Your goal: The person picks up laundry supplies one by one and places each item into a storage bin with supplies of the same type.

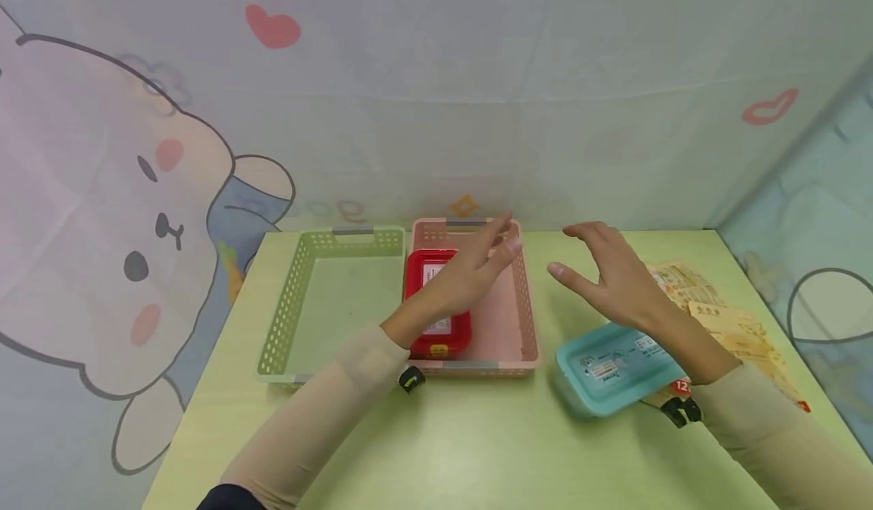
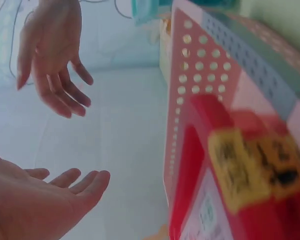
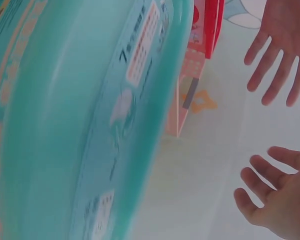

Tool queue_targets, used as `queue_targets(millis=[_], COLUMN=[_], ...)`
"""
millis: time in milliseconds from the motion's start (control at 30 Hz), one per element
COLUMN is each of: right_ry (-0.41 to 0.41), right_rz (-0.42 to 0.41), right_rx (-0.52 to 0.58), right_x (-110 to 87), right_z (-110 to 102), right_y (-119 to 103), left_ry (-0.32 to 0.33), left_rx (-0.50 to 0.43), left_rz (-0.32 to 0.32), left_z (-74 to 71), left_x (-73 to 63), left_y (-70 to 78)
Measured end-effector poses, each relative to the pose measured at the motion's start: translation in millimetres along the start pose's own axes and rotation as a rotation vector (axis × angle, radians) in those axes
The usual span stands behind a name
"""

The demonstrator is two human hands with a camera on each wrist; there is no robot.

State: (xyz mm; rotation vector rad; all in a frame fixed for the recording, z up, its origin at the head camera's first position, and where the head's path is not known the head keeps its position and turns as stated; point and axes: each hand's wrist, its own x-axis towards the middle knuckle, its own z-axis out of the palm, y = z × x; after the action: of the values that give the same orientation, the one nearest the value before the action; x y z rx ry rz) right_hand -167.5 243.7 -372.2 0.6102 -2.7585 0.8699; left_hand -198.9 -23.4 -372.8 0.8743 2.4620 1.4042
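Note:
My left hand (image 1: pixel 470 275) hovers over the pink basket (image 1: pixel 501 328), palm turned inward and fingers extended, holding nothing. Below it a red lidded box (image 1: pixel 455 337) lies in the basket's left part, partly hidden by the hand and forearm; its yellow label (image 2: pixel 240 170) shows in the left wrist view. To the right, my right hand (image 1: pixel 617 279) is raised with thumb and fingers spread and nothing between them. Beneath its wrist is a teal lidded box (image 1: pixel 614 370) with printed labels, tilted over the table's right side. Both palms face each other across a gap.
A green basket (image 1: pixel 351 298) stands left of the pink one, side by side. Yellow printed packets (image 1: pixel 740 336) lie at the table's right, partly behind the right forearm. A patterned cloth (image 1: pixel 423 116) hangs along the table's back edge.

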Motion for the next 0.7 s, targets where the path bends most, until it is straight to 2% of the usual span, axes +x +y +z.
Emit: queue_targets(millis=[133,300,533,700], right_ry=[-0.042,-0.087,-0.121,-0.12], right_rz=[0.026,0.069,0.153,0.204], right_rx=[-0.048,-0.111,-0.087,-0.082], right_x=[-3.1,-8.8,-18.1,-31.7], right_z=[-7.7,-15.5,-21.4,-27.6], right_y=[5.5,15.6,32.3,48.0], left_ry=[-0.007,-0.062,-0.114,-0.157], left_rx=[-0.04,-0.054,-0.08,-0.029], left_rz=[-0.039,-0.078,-0.076,-0.077], left_z=[9.7,22.5,41.2,60.3], left_x=[-2.2,-7.6,-7.8,-8.7], left_y=[4.2,8.3,11.0,13.2])
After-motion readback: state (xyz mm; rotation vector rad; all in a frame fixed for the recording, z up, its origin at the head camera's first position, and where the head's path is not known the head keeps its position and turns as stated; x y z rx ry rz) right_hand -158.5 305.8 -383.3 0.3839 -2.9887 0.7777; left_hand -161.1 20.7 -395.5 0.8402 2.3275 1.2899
